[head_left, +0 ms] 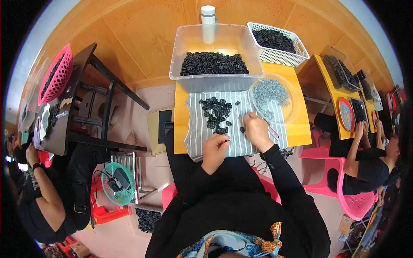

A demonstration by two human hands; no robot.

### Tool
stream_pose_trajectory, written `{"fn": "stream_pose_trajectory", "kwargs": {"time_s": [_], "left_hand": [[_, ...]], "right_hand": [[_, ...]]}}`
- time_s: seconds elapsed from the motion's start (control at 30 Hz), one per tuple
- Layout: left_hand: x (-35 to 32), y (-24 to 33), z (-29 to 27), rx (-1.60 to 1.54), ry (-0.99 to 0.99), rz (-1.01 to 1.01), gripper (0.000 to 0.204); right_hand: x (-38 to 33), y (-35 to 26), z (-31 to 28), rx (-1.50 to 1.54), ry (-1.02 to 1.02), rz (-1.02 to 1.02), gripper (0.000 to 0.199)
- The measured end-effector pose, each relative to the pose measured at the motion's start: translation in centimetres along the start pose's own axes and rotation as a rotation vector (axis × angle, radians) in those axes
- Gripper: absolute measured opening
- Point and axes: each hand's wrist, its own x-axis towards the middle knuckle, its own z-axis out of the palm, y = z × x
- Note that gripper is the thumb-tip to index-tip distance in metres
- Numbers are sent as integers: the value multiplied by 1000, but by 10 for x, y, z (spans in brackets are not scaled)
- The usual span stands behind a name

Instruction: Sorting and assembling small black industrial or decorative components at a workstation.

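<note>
My left hand (215, 151) is closed at the near edge of a grey-and-white striped cloth (198, 135). Its thumb and forefinger pinch a small black plastic piece (227, 140). My right hand (257, 131) rests on the cloth with its fingers curled together; whatever they hold is hidden. One black piece (242, 129) lies just left of it. Beyond my left hand spreads a loose pile of black oval pieces (215, 110). Past my right hand stands a round clear tray of small silvery metal parts (270, 95). A pink-edged tool (274, 133) lies beside my right wrist.
At the table's back sits a clear plastic bin (215, 82) of black pieces. Behind it stands a white bottle (208, 26); a white perforated basket (282, 59) is to its right. Co-workers sit left and right, near a dark table (64, 124) and a pink chair (340, 178).
</note>
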Motion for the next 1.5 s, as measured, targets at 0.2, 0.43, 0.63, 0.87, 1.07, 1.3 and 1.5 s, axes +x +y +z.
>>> {"fn": "stream_pose_trajectory", "kwargs": {"time_s": [0.2,0.43,0.63,0.87,1.07,1.3,1.5], "left_hand": [[7,4,3,420,-27,197,15],[4,6,2,524,-25,192,21],[3,9,2,526,-27,175,21],[0,8,0,490,-19,162,20],[1,8,0,485,-16,195,20],[0,8,0,493,-15,180,21],[-2,9,-1,486,-14,192,21]], "right_hand": [[-10,3,-2,118,-23,71,4],[-7,-5,-8,102,-51,187,13],[-3,1,0,18,-62,185,8],[-4,-4,-8,53,-56,199,7],[-2,4,2,65,-94,59,6],[3,5,-2,46,-192,106,12],[-2,-6,-14,-23,-224,99,17]]}}
